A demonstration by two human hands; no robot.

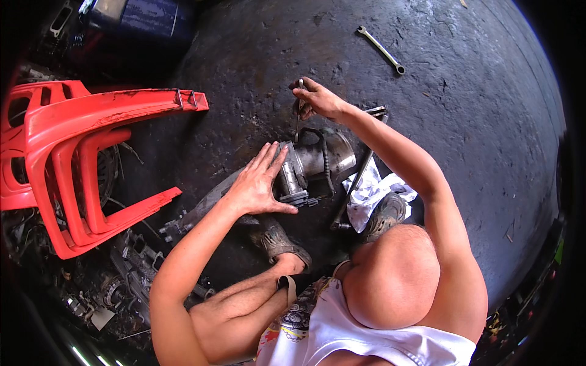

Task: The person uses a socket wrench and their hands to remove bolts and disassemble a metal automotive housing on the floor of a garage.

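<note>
A grey metal engine part point(294, 172) with a wide round pipe end lies on the floor before me, with a black ribbed hose point(325, 160) looped over it. My left hand point(259, 183) spans its near left side, fingers spread along the top and thumb at the lower edge, gripping it. Above it, my right hand point(317, 100) is closed around a slim metal wrench point(298, 127), held nearly upright. The wrench's lower end reaches the top edge of the part; how it seats there is too small to tell.
Stacked red plastic chairs point(146, 100) lie at the left, beside loose engine parts point(116, 287). A combination wrench point(381, 50) lies far right. A long-handled tool point(356, 189) and a white rag point(372, 194) are near my right foot. A dark blue container point(137, 30) stands far left.
</note>
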